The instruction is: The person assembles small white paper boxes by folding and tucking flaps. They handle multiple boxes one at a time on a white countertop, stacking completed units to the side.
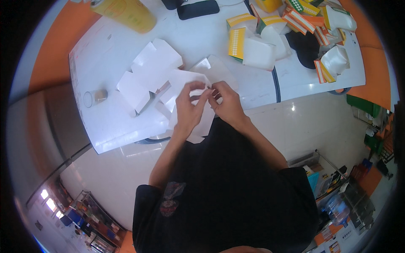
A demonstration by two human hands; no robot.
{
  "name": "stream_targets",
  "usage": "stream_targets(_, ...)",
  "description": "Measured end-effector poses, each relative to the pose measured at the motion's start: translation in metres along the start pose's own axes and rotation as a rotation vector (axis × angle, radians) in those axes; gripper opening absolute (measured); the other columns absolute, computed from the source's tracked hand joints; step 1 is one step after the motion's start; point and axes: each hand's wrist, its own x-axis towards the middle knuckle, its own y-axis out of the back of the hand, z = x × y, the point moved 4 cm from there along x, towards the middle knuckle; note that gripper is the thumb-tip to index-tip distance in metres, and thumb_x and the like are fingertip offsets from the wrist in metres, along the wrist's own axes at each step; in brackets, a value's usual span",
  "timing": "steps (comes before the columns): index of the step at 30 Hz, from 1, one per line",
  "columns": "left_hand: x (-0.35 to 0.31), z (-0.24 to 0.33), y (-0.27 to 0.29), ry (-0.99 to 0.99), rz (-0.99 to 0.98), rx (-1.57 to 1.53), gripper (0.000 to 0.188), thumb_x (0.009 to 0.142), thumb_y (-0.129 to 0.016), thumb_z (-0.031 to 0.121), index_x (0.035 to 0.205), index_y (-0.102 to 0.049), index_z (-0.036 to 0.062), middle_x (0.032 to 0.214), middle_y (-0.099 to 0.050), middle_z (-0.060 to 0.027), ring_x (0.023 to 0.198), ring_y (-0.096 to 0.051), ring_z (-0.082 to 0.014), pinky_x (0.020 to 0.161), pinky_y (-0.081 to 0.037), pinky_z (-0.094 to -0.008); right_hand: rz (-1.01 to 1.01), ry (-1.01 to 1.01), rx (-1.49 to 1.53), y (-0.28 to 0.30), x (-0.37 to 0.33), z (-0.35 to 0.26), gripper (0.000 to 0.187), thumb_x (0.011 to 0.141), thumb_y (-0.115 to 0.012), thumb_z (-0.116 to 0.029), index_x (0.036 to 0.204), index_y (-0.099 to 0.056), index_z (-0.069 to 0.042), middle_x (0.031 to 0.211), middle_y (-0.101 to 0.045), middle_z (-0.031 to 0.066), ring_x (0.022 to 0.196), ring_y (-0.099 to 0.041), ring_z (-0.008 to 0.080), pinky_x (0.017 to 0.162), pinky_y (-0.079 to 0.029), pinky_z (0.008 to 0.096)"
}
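Observation:
A white paperboard carton blank [204, 121] is between my hands at the table's near edge, part of it hanging down in front of the black shirt. My left hand [189, 105] pinches its upper edge with thumb and fingers. My right hand [228, 102] pinches the same corner from the other side, and the fingertips of both hands meet there. The fingers partly hide the corner. Beyond and to the left lie more unfolded white carton blanks [156, 61], overlapping on the table. Another pale sheet [217, 67] rests just past my fingers.
At the far right is a pile of folded food cartons [258, 52] with yellow, orange and green sides. A black cap [304, 47] lies among them. A clear glass [95, 98] lies at left, a yellow cylinder [126, 16] and black phone [198, 9] farther back on the white table [110, 130].

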Motion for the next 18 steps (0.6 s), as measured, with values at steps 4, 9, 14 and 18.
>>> stream_targets(4, 0.028, 0.016, 0.002, -0.231, -0.025, 0.257, 0.011, 0.094, -0.071, 0.005, 0.103, -0.069, -0.0007, 0.101, -0.075, -0.0127, 0.087, -0.076, -0.0225, 0.075, -0.062, -0.0341, 0.017, 0.070, -0.058, 0.004, 0.000, -0.006, 0.026, 0.085, -0.076, 0.002, 0.109, -0.066, -0.001, 0.101, -0.070, 0.0128, 0.079, -0.073, 0.0231, 0.069, -0.060, 0.0337)
stream_targets(9, 0.020, -0.005, 0.021, -0.066, -0.009, 0.188, 0.014, 0.096, -0.070, 0.005, 0.107, -0.074, -0.0025, 0.103, -0.078, -0.0141, 0.096, -0.076, -0.0210, 0.089, -0.058, -0.0315, 0.056, -0.011, 0.045, 0.012, 0.000, -0.001, 0.027, 0.085, -0.079, 0.001, 0.110, -0.070, -0.002, 0.100, -0.070, 0.0120, 0.081, -0.072, 0.0208, 0.071, -0.060, 0.0320)
stream_targets(14, -0.003, -0.028, 0.010, 0.109, -0.030, -0.029, 0.014, 0.096, -0.072, 0.003, 0.109, -0.074, -0.0026, 0.105, -0.077, -0.0106, 0.100, -0.073, -0.0168, 0.092, -0.056, -0.0297, 0.005, -0.074, 0.191, 0.008, -0.003, 0.012, 0.026, 0.086, -0.081, -0.002, 0.111, -0.074, -0.002, 0.100, -0.073, 0.0108, 0.089, -0.073, 0.0179, 0.079, -0.061, 0.0310)
stream_targets(18, -0.010, -0.036, 0.005, 0.226, -0.036, -0.173, 0.014, 0.097, -0.073, 0.003, 0.109, -0.075, -0.0023, 0.105, -0.077, -0.0088, 0.100, -0.071, -0.0143, 0.092, -0.054, -0.0280, -0.041, -0.216, 0.342, 0.008, -0.007, 0.024, 0.022, 0.089, -0.079, -0.002, 0.110, -0.074, 0.001, 0.105, -0.076, 0.0103, 0.097, -0.073, 0.0165, 0.088, -0.059, 0.0310)
